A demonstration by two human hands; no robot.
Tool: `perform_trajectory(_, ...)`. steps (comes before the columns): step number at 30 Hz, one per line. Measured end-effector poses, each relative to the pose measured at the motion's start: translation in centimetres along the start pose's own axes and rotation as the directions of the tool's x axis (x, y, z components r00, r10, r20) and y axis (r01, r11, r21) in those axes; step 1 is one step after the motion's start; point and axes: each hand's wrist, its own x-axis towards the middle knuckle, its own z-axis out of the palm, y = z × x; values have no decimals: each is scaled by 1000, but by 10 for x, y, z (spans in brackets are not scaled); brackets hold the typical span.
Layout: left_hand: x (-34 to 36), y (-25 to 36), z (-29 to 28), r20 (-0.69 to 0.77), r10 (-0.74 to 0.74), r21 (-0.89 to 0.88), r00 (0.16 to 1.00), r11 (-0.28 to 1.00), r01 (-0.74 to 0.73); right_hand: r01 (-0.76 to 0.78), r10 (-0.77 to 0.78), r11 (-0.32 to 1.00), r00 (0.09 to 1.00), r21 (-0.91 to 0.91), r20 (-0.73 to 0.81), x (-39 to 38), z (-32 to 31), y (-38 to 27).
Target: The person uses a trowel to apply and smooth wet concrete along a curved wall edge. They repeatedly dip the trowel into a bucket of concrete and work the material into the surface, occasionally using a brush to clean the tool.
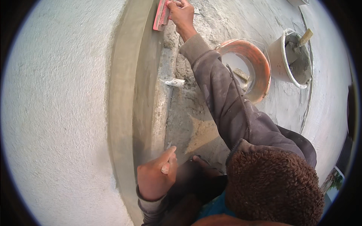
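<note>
At the far end of a smooth, damp grey mortar band (126,75), my right hand (182,16) grips a red plastering float (161,17). The float's flat face lies against the band's side. Much closer to me, my left hand (156,177) is closed beside the band's near end. A pale rounded end shows between its fingers and a thin tip sticks out past them; what it holds is not clear. The rough ledge (160,113) below the band runs between both hands.
A short white pipe stub (175,83) sticks out from the ledge. Right of my right arm stand an orange bucket (264,81) of cloudy water with a block-like tool (241,74) in it, and a white bucket (279,56) of grey mortar with a wooden-handled tool (304,38). White textured wall (60,113) fills the left.
</note>
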Motion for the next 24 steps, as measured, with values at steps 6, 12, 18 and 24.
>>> perform_trajectory(6, 6, -6, 8, -78, 56, -17, 995, 998, -57, 241, -225, 945, 970, -220, 96, -86, 1, -2)
perform_trajectory(12, 14, -7, 12, -68, 31, 53, 997, 998, -28, 237, -202, 966, 942, -106, 266, -259, -18, -25)
perform_trajectory(18, 13, -3, 8, -20, -40, -27, 999, 999, 40, 137, -124, 952, 990, -273, 64, 48, 3, 0)
perform_trajectory(24, 21, -12, 17, -106, 34, 19, 994, 999, -33, 105, -95, 982, 993, -160, 70, -122, 12, -4)
